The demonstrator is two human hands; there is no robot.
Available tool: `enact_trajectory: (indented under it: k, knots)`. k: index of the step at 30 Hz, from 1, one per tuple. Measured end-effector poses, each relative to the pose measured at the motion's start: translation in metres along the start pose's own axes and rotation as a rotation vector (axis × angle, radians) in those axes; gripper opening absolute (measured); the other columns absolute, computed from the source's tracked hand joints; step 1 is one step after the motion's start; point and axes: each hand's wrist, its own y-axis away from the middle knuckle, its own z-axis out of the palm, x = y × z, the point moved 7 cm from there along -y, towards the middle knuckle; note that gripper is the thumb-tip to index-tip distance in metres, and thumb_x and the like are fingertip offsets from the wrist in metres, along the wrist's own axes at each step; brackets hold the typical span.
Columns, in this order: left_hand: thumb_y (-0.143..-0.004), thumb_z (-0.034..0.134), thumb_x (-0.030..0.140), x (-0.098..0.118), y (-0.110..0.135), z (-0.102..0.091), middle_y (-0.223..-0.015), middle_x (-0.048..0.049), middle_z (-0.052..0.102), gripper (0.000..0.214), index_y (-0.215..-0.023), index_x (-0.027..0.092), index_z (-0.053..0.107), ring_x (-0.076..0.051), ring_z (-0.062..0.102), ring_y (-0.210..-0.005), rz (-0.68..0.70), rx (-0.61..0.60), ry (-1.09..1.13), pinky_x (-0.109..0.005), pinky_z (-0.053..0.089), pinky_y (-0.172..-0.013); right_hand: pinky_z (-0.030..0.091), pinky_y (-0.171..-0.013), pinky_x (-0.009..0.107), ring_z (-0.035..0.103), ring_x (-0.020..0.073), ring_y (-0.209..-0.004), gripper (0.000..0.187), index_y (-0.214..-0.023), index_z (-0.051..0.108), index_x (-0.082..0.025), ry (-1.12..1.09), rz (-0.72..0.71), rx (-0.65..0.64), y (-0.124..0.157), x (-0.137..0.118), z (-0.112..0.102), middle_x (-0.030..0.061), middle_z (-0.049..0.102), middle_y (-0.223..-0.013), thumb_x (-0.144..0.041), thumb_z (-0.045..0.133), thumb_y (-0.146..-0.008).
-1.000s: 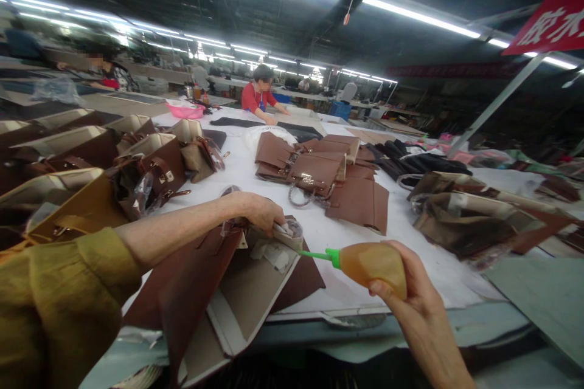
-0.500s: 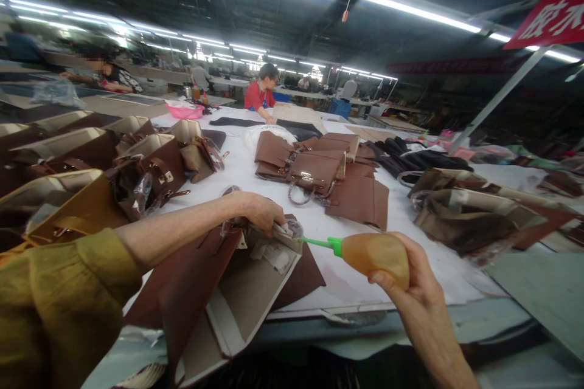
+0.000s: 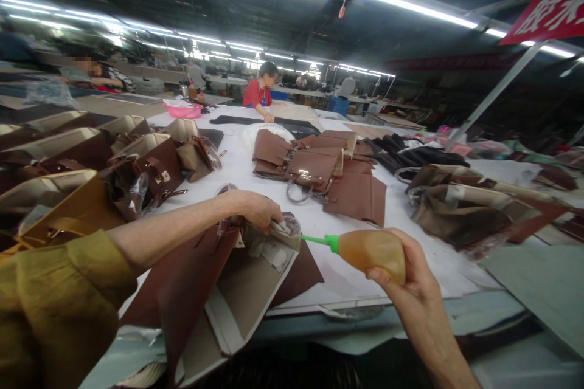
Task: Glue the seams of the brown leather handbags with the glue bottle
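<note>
A brown leather bag [image 3: 191, 292] lies open on its side at the near edge of the white table [image 3: 410, 255], its pale lining showing. My left hand [image 3: 258, 209] is closed on the bag's upper rim, pinching the edge by some clear wrapping. My right hand [image 3: 406, 279] grips an amber squeeze bottle [image 3: 371, 249] with a green nozzle. The nozzle tip touches the bag rim just beside my left fingers.
Several brown bags stand in a row at the left [image 3: 150, 164]. More brown bags and flat leather pieces lie mid-table [image 3: 319, 173], and dark bags at the right [image 3: 460, 213]. A person in red [image 3: 258, 94] works at the far end near a pink basin [image 3: 182, 110].
The bottle has risen slightly and its nozzle has moved left to the bag rim. My left hand has kept its grip on the rim.
</note>
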Motion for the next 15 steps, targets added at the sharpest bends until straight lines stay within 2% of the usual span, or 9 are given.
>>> enact_trajectory:
  k: [4, 7, 15]
  knots:
    - [-0.066, 0.057, 0.024, 0.0, 0.002, -0.001, -0.089, -0.0016, 0.069, 0.036, -0.1, 0.023, 0.066, -0.016, 0.058, -0.073, -0.017, -0.001, -0.001, -0.023, 0.043, -0.061, 0.046, -0.07, 0.024, 0.055, 0.0203, -0.087, 0.054, -0.113, 0.051, -0.027, -0.016, 0.066, -0.031, 0.003, 0.011, 0.002, 0.0012, 0.056, -0.103, -0.043, 0.073, -0.066]
    - [-0.066, 0.058, 0.024, -0.001, 0.002, -0.001, -0.089, -0.0016, 0.069, 0.036, -0.1, 0.023, 0.066, -0.016, 0.058, -0.073, -0.032, 0.003, -0.005, -0.024, 0.043, -0.061, 0.046, -0.074, 0.025, 0.054, 0.0209, -0.09, 0.055, -0.114, 0.049, -0.026, 0.007, 0.096, -0.056, 0.009, 0.019, 0.003, 0.002, 0.055, -0.106, -0.043, 0.072, -0.067]
    - [-0.066, 0.055, 0.023, 0.006, 0.007, -0.007, -0.086, -0.004, 0.07, 0.032, -0.096, 0.022, 0.067, -0.016, 0.057, -0.069, -0.045, 0.032, -0.076, -0.024, 0.04, -0.056, 0.045, -0.072, 0.027, 0.054, 0.02, -0.085, 0.052, -0.115, 0.047, -0.026, -0.016, 0.094, -0.048, 0.009, 0.015, 0.006, 0.0018, 0.055, -0.101, -0.043, 0.07, -0.071]
